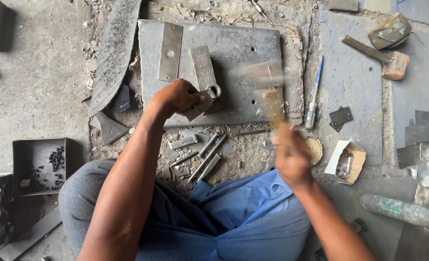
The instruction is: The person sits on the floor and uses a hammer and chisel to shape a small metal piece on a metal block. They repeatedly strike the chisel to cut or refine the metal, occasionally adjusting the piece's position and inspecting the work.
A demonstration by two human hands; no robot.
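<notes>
Dull grey steel plate, matt and scuffed, drilled with small holes. The metal bracket in the left hand looks bare, slightly shiny at its ring. Hammer shows a pale wooden handle, blurred. Concrete floor rough, dusty. Cardboard box, plain brown paper.

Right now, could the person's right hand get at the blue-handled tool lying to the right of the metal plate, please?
Probably not at once: the right hand grips a hammer, though the blue-handled tool lies uncovered close by.
</notes>
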